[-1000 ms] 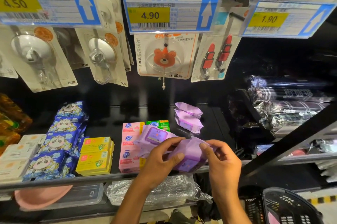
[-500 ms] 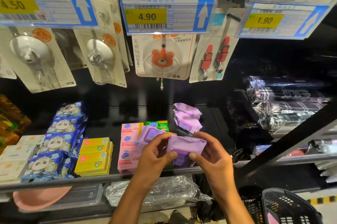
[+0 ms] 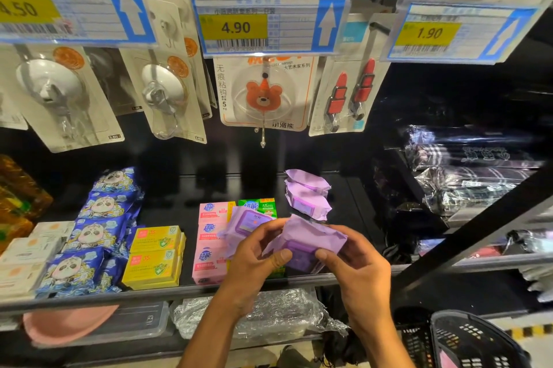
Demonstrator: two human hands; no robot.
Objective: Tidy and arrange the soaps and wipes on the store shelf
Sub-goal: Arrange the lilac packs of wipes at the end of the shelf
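- One long black shelf (image 3: 356, 206) holds all the soaps and wipes, so every pack has to end up on it.
- Many blue panda wipe packs (image 3: 98, 236) sit on the left in a row from near to far. One lies behind the next, so this kind keeps its own lane.
- Some pink soap boxes (image 3: 209, 248) lie in a row in the middle, with a green soap box (image 3: 258, 207) at the far end.
- Some yellow soap boxes (image 3: 155, 257) are stacked just left of the pink ones, at the near edge where a shopper can reach.
- Both hands are close together. The left hand (image 3: 254, 272) and the right hand (image 3: 359, 275) pinch one purple wipe pack (image 3: 311, 243), thumbs on its near face. I think it takes two hands because the pack is soft and floppy.
- That pack is in the air over the near edge of the shelf, just right of the pink boxes, and is not put down yet.
- Two far purple packs (image 3: 308, 194) lie farther back on the right. I think the held one goes in front of them to make a row.
- One tilted purple pack (image 3: 248, 224) lies on top of the soap boxes, just behind the left hand. It looks out of place. I cannot tell if fingers touch it.
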